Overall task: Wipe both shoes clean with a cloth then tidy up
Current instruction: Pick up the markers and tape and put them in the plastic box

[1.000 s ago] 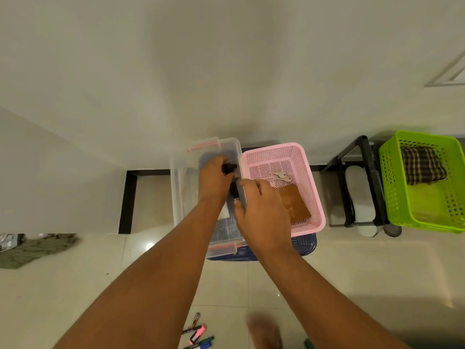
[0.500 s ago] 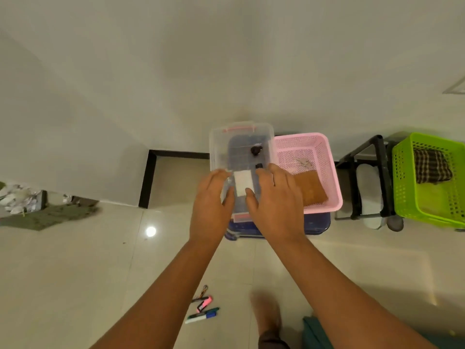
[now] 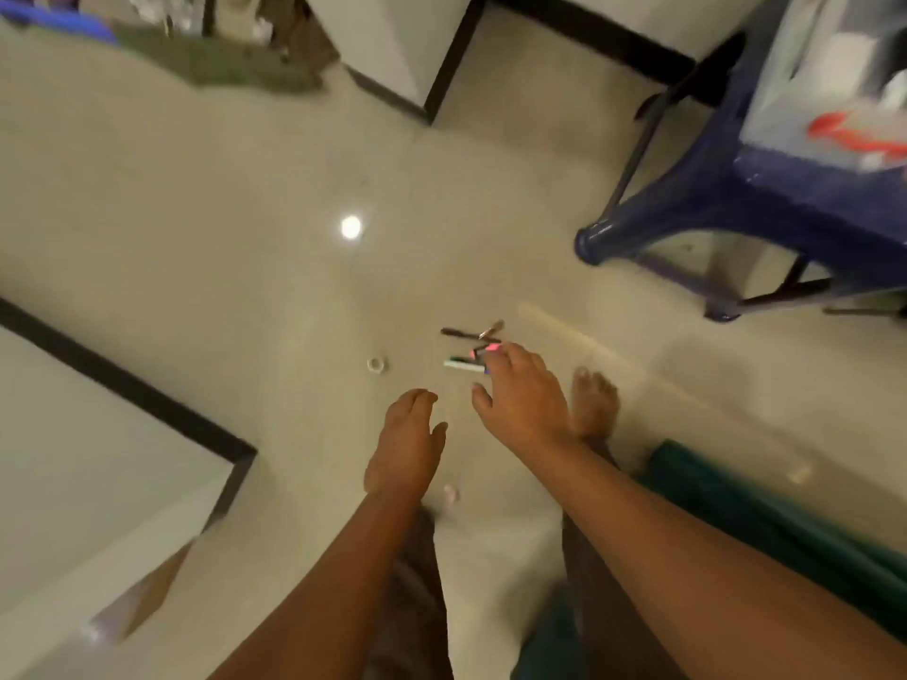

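- Floor (image 3: 221, 247) of pale glossy tile fills most of the head view, with a bright spot of reflected light (image 3: 350, 227) on it.
- Left hand (image 3: 407, 444) hangs low over the floor with its fingers loosely together and relaxed, holding nothing.
- Right hand (image 3: 522, 400) is stretched further forward, its fingers spread apart and nothing clamped in them; the fingertips lie over the near ends of a pink marker (image 3: 486, 348) and a white marker (image 3: 461, 365). Whether they touch either one cannot be told.
- Just beyond the markers lie a thin dark pen (image 3: 459, 332) and a small brownish object (image 3: 492, 328), too blurred to name.
- Left of the markers, a small white ring (image 3: 377, 364) sits on the tile, apart from both hands.
- A bare foot (image 3: 594, 404) stands just right of the right hand, and a tiny pale scrap (image 3: 450, 493) lies between the two forearms.
- A green cloth (image 3: 235, 61) lies crumpled on the floor at the far upper left, well apart from both hands; whether it is the wiping cloth cannot be told.
- At the upper right, a dark blue plastic stool (image 3: 736, 188) carries a clear box (image 3: 824, 90) with a red latch (image 3: 854, 135), all blurred.
- A teal fabric (image 3: 736, 507) lies at the lower right, beside the right forearm.
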